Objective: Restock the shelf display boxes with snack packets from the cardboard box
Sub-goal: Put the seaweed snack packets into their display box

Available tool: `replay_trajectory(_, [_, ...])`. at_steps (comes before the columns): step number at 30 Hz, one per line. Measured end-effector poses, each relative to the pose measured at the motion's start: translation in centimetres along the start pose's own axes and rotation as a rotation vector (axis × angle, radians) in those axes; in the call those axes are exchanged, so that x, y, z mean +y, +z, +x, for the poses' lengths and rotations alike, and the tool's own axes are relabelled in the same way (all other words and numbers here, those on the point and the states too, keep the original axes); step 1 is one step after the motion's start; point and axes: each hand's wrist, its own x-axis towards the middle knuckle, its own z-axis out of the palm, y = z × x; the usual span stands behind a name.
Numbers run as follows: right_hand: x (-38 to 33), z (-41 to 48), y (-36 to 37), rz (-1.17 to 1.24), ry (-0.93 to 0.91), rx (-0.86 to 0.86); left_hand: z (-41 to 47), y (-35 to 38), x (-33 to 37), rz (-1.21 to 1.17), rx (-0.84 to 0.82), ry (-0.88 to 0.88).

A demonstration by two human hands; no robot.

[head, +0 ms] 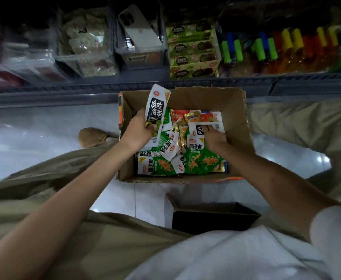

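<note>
An open cardboard box [234,110] stands on the floor below the shelf, holding several green, white and orange snack packets [161,166]. My left hand [139,130] grips a white and black packet [156,107] upright over the box's left side. My right hand [214,137] reaches into the box and pinches another white and black packet [203,128] lying on the pile. Green display boxes [192,51] of snacks sit on the shelf straight above the cardboard box.
Clear bins [84,47] with packets stand on the shelf to the left; one bin holds a phone [139,29]. Coloured lighters [276,47] fill the shelf's right part. A second, dark open box [212,217] sits near my knees. A shoe [93,136] rests left of the cardboard box.
</note>
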Motion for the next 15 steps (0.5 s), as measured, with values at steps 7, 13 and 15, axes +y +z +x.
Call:
replay_trajectory(7, [0.3, 0.4, 0.3, -0.294, -0.089, 0.086, -0.1, -0.3, 0.1, -0.089, -0.001, 0.006])
replay_trajectory(13, [0.9, 0.8, -0.9, -0.269, -0.128, 0.035, -0.5, -0.3, 0.1, -0.089, 0.005, 0.011])
replay_trajectory(15, [0.3, 0.5, -0.5, -0.23, -0.105, 0.039, -0.5, -0.3, 0.1, -0.083, 0.008, 0.01])
